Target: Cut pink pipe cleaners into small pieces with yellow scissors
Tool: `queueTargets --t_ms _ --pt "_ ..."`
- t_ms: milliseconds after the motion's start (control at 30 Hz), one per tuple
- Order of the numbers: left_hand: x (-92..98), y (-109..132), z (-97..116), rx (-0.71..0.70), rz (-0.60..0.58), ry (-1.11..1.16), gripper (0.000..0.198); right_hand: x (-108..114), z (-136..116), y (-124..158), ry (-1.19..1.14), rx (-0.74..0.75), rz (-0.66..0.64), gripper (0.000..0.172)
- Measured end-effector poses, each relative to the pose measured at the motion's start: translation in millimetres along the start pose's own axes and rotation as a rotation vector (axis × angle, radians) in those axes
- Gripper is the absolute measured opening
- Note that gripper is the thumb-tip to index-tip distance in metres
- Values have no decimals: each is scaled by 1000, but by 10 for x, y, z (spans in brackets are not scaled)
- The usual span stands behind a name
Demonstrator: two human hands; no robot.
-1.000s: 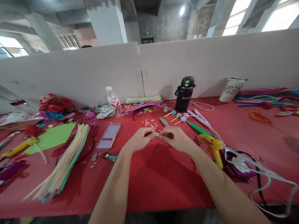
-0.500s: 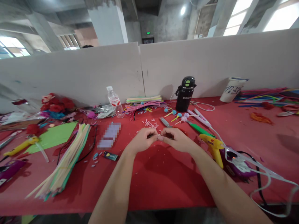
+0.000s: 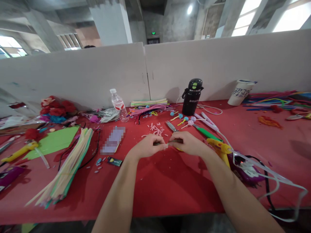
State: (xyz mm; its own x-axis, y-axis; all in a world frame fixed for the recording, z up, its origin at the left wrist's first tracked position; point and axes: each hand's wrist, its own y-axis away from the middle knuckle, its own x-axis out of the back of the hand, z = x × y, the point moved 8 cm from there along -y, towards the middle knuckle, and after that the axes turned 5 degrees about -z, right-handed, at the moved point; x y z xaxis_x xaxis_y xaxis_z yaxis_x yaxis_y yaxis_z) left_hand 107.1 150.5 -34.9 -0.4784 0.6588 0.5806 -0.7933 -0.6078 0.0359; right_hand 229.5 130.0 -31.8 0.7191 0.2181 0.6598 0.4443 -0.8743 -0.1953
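My left hand (image 3: 148,147) and my right hand (image 3: 187,143) come together over the red table, fingertips pinched and almost meeting. A tiny pale piece shows at the left fingertips, too small to name. Thin dark shapes show under the fingers of both hands; I cannot tell what they are. Just beyond my hands lies a scatter of short pink pieces (image 3: 157,129). Pliers (image 3: 171,126) rest past my right hand, their handles partly hidden behind it. Several small pompom-like balls on stems (image 3: 186,119) lie farther back.
To the right are a yellow glue gun (image 3: 220,147), a green-handled tool (image 3: 206,133) and white cables. A black flask (image 3: 192,98) and a plastic bottle (image 3: 119,105) stand near the partition. At left lie a bundle of pale pipe cleaners (image 3: 69,165) and a small tube (image 3: 114,161).
The fingertips have drawn slightly apart, leaving a narrow gap, and thin dark shapes now show under the fingers. The view has shifted a little.
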Motion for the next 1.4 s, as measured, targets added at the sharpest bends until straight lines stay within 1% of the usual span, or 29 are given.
queueTargets --t_ms 133,200,267,367,533,700,867,967,1100,1233,1300,1400 --pt "5 -38 -102 36 92 -183 24 -43 -20 -27 163 -18 138 10" --pt "30 -56 -136 43 155 -219 23 -61 -54 -28 175 -35 214 11" --pt "82 -68 -158 44 240 -225 22 -69 -97 -22 134 -36 283 13" --pt "154 -82 -174 29 331 -151 23 -59 -163 -9 32 -11 355 16" --pt "200 -106 -188 -7 353 97 29 -5 -266 20 2 59 431 15" --pt "222 -112 -205 -45 389 307 31 -16 -315 26 -13 120 429 15" --pt "258 -98 -244 -11 460 342 31 -32 -316 22 18 133 407 15" --pt "253 -98 -197 -37 429 332 33 -44 -286 7 41 141 364 16" --pt "175 -101 -116 -78 276 274 33 -42 -202 -13 80 119 296 20" --pt "46 -91 -118 -24 125 131 30 -4 -116 -14 156 59 282 17" --pt "20 -80 -132 15 120 29 28 17 -77 -8 206 10 296 15" --pt "51 -65 -128 47 202 -124 28 40 -38 11 202 -53 339 9"
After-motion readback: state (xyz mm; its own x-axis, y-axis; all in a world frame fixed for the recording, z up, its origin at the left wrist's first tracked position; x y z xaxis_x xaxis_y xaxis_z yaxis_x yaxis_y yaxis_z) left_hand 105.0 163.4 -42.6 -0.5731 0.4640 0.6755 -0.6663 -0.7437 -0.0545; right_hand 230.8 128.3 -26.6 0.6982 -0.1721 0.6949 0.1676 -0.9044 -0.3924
